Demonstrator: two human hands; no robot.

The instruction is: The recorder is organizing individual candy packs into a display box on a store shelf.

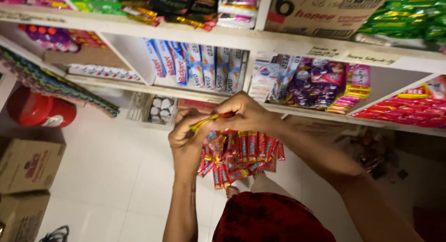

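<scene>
My left hand and my right hand meet in front of the shelves, both gripping the top of a strip of red sachets. The sachets hang down below my hands in a bunch of several small red packets with yellow marks. A thin yellow-green and red edge of the strip is pinched between the fingers of both hands. My hands are at the height of the lower shelf board.
White shelves hold blue boxes, purple packets, red packets and green packets. Cardboard boxes and a red jar stand at the left on the tiled floor.
</scene>
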